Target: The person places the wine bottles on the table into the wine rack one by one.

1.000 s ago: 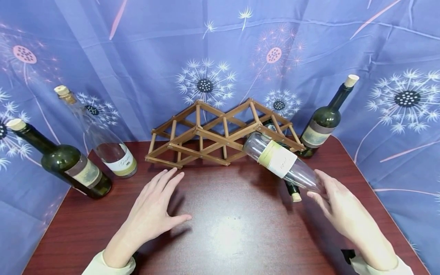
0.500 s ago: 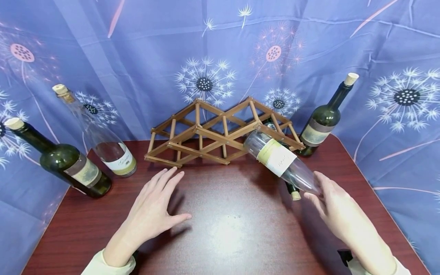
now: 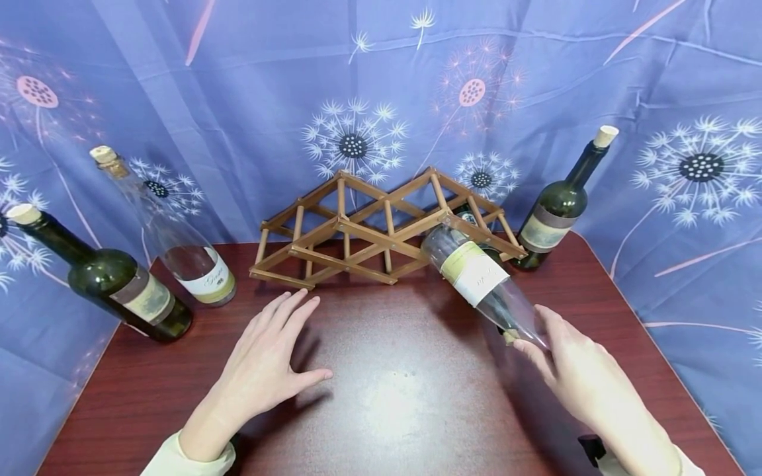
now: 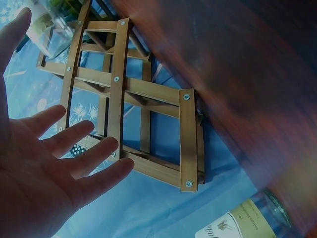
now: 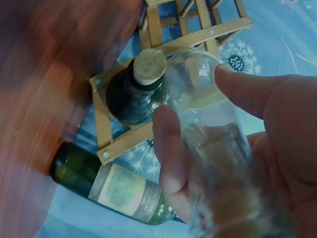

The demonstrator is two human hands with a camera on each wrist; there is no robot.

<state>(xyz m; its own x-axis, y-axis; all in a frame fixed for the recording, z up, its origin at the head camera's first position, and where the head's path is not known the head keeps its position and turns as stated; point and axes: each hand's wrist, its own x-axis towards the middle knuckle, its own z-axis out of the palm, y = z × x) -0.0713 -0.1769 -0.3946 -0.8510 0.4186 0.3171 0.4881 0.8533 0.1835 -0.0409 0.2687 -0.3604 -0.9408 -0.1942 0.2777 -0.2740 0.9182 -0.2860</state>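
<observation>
One held bottle (image 3: 474, 272): clear, smooth glass, tilted, its narrow end low in the right hand (image 3: 583, 373), its round base up at the right part of the rack (image 4: 117, 84); whether glass and wood touch, I can't tell. A white and yellow-green label wraps the body.

Right grip: fingers and thumb curled round the narrow end, the mouth hidden from sight.

Left grip: nothing in it! Fingers spread, thumb out wide, the left hand (image 3: 268, 360) hangs over the table (image 3: 369, 357) just in front of the rack.

Rack: brown wood, flat slats crossing into diamonds, small metal screws at the joints, round dowels linking front and back.

In the way: a racked bottle (image 5: 130, 101), dark glass, lying in the right end with its pale cork (image 5: 150, 67) poking out; from the head view the held bottle covers much of it.

Right flank: a green bottle (image 3: 552, 215), corked, upright, just beside the rack.

Left flank: a second clear bottle (image 3: 172, 235) and a dark green bottle (image 3: 127, 291), both corked, labelled and upright, near each other.

Surfaces: reddish-brown grain below, bright with glare; creased blue cloth (image 3: 250, 99) behind, printed with white and pink dandelions.
</observation>
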